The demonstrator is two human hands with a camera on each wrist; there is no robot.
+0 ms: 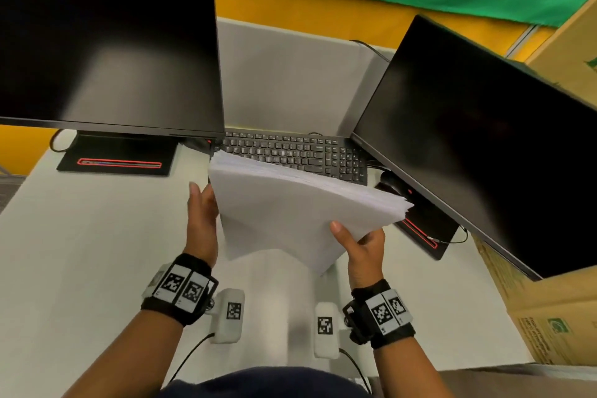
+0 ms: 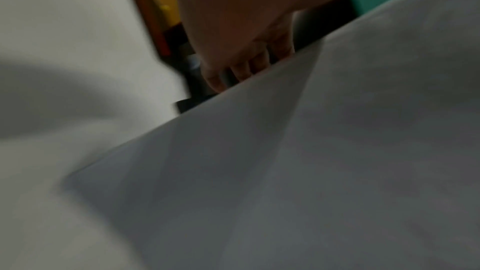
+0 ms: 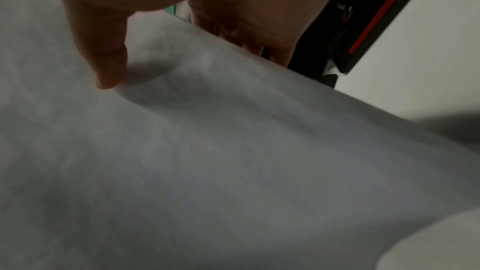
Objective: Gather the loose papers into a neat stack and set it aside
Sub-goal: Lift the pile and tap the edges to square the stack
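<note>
A thick stack of white papers is held tilted above the white desk, in front of the keyboard. My left hand lies against the stack's left edge with straight fingers whose tips run behind the paper. My right hand pinches the stack's near right corner, thumb on top and fingers underneath the sheets. The far edges of the sheets are fanned and not flush.
A black keyboard and mouse lie just behind the stack. A dark monitor stands at the left and another at the right, each on a black base. A cardboard box sits at the right edge.
</note>
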